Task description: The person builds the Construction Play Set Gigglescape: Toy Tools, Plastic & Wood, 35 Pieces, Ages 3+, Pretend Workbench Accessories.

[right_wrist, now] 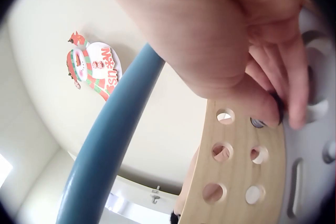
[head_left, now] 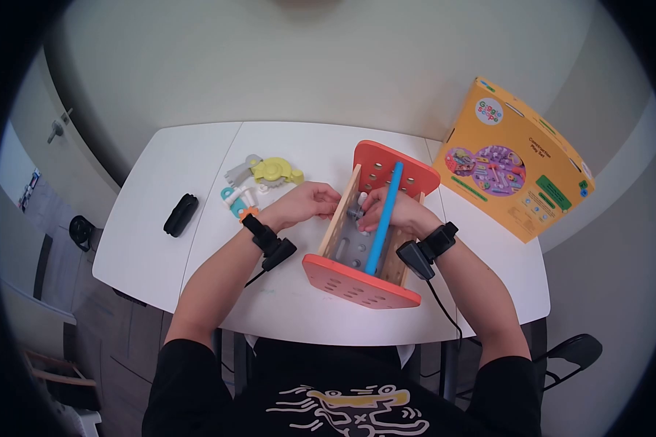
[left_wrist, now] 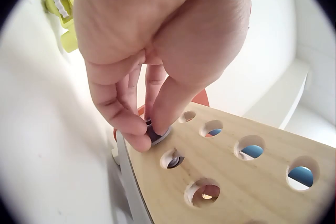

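A toy toolbox with red end panels (head_left: 361,284), wooden sides and a blue bar handle (head_left: 384,218) stands on the table in the head view. At the outer face of its left wooden side panel (left_wrist: 268,176), my left hand (head_left: 310,200) pinches a round grey bolt head (left_wrist: 160,136) at a hole near the edge. My right hand (head_left: 393,211) reaches inside the box, below the handle. There its thumb and fingers pinch a dark nut (right_wrist: 279,106), mostly covered by the fingers, beside a grey threaded end (right_wrist: 256,123) in the same panel.
Left of the box lie a yellow-green toy saw (head_left: 273,171) and teal and white toy parts (head_left: 237,200). A black case (head_left: 181,215) sits farther left on the white table (head_left: 146,255). The yellow play-set box (head_left: 517,160) stands at the back right.
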The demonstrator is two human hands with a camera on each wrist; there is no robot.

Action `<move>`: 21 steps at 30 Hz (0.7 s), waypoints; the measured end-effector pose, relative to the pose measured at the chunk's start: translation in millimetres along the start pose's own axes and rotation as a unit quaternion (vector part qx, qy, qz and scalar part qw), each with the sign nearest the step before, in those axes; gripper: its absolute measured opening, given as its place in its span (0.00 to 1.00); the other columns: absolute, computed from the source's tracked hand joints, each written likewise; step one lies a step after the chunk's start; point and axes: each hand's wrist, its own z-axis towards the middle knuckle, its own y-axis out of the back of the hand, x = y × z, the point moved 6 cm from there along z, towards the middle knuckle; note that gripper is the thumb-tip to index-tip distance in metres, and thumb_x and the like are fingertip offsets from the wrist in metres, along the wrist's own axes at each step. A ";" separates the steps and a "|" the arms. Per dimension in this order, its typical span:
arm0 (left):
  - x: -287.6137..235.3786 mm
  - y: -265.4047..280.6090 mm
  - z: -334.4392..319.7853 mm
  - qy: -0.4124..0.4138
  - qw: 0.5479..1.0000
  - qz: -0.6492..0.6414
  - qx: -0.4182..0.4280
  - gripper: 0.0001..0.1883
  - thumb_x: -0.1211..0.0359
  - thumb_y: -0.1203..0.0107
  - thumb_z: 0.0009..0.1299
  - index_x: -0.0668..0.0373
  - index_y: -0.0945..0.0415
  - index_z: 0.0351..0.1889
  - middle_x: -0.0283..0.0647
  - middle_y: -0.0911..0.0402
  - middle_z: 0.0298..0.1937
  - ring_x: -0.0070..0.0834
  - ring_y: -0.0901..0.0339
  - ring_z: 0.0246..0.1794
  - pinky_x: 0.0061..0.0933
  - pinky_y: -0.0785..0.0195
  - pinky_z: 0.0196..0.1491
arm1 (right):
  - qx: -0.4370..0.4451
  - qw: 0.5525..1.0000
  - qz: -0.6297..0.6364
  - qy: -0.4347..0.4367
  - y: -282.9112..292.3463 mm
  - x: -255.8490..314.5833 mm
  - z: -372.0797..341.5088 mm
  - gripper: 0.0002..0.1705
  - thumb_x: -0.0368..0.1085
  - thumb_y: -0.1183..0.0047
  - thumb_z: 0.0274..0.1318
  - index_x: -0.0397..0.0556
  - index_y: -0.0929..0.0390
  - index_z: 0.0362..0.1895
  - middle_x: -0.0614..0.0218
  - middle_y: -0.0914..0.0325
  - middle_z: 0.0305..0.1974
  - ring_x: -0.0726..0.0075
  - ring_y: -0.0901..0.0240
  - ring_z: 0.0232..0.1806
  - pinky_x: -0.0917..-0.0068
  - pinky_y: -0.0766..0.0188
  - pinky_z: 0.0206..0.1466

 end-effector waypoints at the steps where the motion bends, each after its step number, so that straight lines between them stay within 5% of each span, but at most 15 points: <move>1: 3.3 0.7 0.6 0.000 1.000 -0.001 0.000 0.12 0.76 0.43 0.73 0.67 0.21 0.54 0.41 0.15 0.49 0.26 0.17 0.47 0.29 0.23 0.55 | 0.009 1.000 -0.028 0.003 -0.7 0.3 -0.1 0.16 0.29 0.34 0.57 0.33 0.26 0.43 0.51 0.15 0.39 0.62 0.12 0.39 0.75 0.13 0.43; 3: 3.4 2.7 2.9 -0.050 0.999 -0.018 -0.005 0.11 0.75 0.41 0.73 0.68 0.20 0.51 0.40 0.14 0.44 0.24 0.18 0.41 0.25 0.24 0.47 | 0.011 1.000 -0.025 0.005 0.8 -4.6 3.1 0.15 0.30 0.34 0.58 0.34 0.25 0.43 0.51 0.15 0.39 0.62 0.12 0.39 0.76 0.13 0.43; 13: 2.0 1.5 -0.2 -0.068 0.995 -0.047 -0.059 0.06 0.72 0.39 0.75 0.66 0.22 0.43 0.41 0.15 0.46 0.26 0.18 0.43 0.26 0.23 0.49 | -0.003 1.000 0.014 0.014 1.1 -5.4 4.8 0.11 0.34 0.40 0.66 0.37 0.21 0.43 0.59 0.15 0.36 0.70 0.14 0.33 0.76 0.15 0.38; 16: 3.6 4.3 1.3 -0.050 0.996 -0.041 -0.066 0.08 0.73 0.40 0.74 0.68 0.20 0.47 0.41 0.14 0.44 0.26 0.17 0.43 0.25 0.23 0.48 | -0.012 1.000 0.001 0.011 3.6 -7.7 7.7 0.11 0.34 0.39 0.64 0.37 0.19 0.42 0.60 0.15 0.35 0.71 0.14 0.32 0.77 0.16 0.38; 18: 6.9 1.0 2.0 0.023 1.000 0.008 -0.001 0.15 0.77 0.42 0.71 0.68 0.21 0.56 0.42 0.14 0.50 0.26 0.17 0.47 0.29 0.23 0.54 | -0.010 1.000 -0.011 -0.002 3.3 -5.4 5.9 0.11 0.34 0.38 0.63 0.36 0.18 0.42 0.61 0.15 0.34 0.72 0.15 0.32 0.78 0.16 0.38; 21: 9.7 2.5 3.8 -0.010 0.999 0.026 0.018 0.17 0.76 0.42 0.72 0.70 0.21 0.58 0.42 0.14 0.49 0.25 0.17 0.46 0.28 0.23 0.52 | -0.005 0.999 -0.046 -0.001 1.4 -2.8 2.9 0.12 0.34 0.37 0.62 0.36 0.16 0.42 0.61 0.14 0.33 0.74 0.15 0.31 0.79 0.17 0.36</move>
